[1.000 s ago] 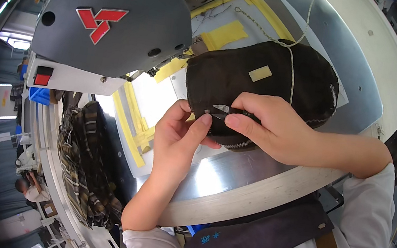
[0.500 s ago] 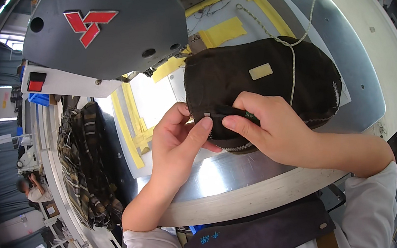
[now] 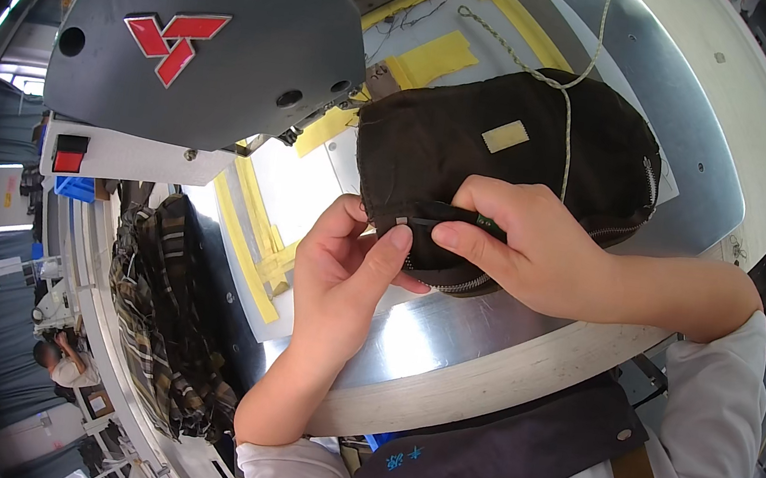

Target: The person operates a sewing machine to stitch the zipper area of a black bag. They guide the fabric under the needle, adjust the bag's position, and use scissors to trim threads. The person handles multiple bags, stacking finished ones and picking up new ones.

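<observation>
A dark brown fabric piece (image 3: 445,131), zippered along its near and right edges, lies on the metal table plate. My left hand (image 3: 341,263) pinches its lower left corner, thumb on top next to the zipper end and fingers beneath. In my right hand (image 3: 532,244), thumb and forefinger grip a slim black tool (image 3: 475,217); its kind is not clear. The tool's tip points left, over the fabric close to my left thumb. A small cream label (image 3: 506,137) sits on the fabric above my right hand.
A large grey sewing machine head (image 3: 216,33) stands at the upper left. Yellow tape (image 3: 258,232) marks the white plate. A pale cord (image 3: 566,137) crosses the fabric. Plaid cloth (image 3: 171,308) hangs at the left; a person (image 3: 72,362) works far beyond it.
Both hands keep nearly the same place and grip. The tool in my right hand has tilted slightly against the fabric.
</observation>
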`<state>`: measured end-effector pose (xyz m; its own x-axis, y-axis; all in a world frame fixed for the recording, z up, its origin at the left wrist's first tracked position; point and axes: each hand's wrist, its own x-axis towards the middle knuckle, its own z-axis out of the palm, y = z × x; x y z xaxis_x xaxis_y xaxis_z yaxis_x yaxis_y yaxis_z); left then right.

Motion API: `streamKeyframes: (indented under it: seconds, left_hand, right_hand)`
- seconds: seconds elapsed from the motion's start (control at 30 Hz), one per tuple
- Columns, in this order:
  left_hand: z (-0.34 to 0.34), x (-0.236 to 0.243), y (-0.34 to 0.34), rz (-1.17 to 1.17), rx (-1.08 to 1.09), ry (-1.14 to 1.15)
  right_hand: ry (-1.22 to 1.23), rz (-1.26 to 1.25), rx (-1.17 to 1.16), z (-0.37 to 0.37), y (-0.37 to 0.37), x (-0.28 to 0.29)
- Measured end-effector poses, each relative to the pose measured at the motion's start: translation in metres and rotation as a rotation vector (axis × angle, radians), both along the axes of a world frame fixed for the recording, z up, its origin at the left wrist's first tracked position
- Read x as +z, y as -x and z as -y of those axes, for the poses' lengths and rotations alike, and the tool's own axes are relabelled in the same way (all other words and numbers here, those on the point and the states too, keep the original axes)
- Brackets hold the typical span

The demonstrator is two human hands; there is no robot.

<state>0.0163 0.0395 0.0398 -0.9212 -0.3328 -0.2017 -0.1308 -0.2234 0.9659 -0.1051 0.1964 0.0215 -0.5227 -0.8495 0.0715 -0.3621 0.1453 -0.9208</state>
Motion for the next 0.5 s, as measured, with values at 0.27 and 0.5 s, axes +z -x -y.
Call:
streamKeyframes:
  seconds: [0.27, 0.5]
  left_hand:
    - [0.0, 0.0001, 0.0, -0.01, -0.004, -0.003]
    - [-0.0005, 0.0003, -0.0006, -0.024, -0.006, 0.003]
  right_hand:
    - [-0.006, 0.005, 0.004, 0.0004, 0.0004, 0.0]
    - [-0.006, 0.002, -0.001, 0.001, 0.0003, -0.0011]
